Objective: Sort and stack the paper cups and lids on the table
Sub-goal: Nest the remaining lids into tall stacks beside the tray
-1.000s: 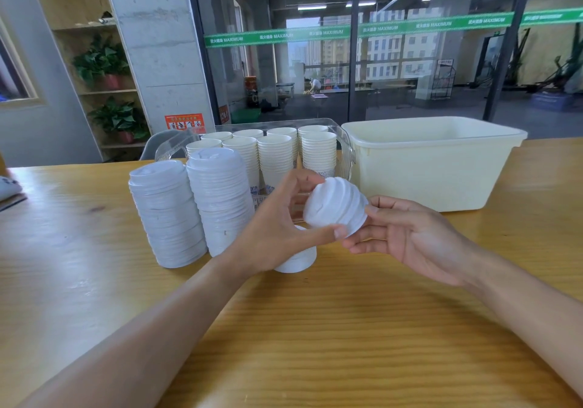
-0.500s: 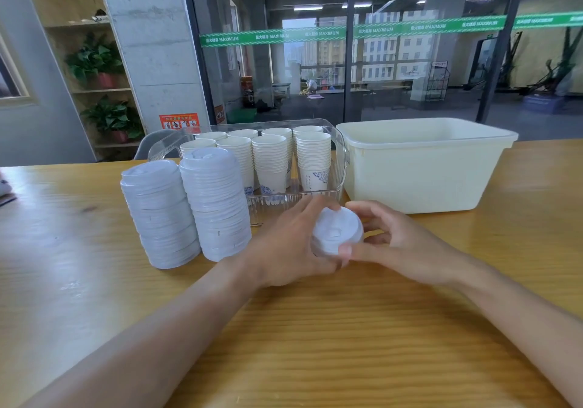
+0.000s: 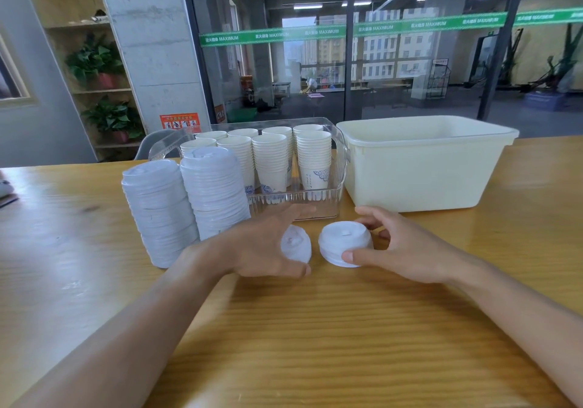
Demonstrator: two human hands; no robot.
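Split since earlier, both hands are gripping separate lid stacks: left hand (image 3: 265, 250) holding a blurred small stack (image 3: 296, 246), right hand (image 3: 394, 246) pinching the short stack (image 3: 344, 243), risking toppling nearby tall lid stacks (image 3: 189, 205).

Two tall stacks of white lids (image 3: 157, 212) (image 3: 214, 193) are stood side by side on the wooden table, just left of a clear tray in which stacks of white paper cups (image 3: 274, 161) are set upright. Nearer, a short lid stack (image 3: 344, 243) is seen flat on the table, and a blurred, tilted lid pile (image 3: 296, 246) just beside it.
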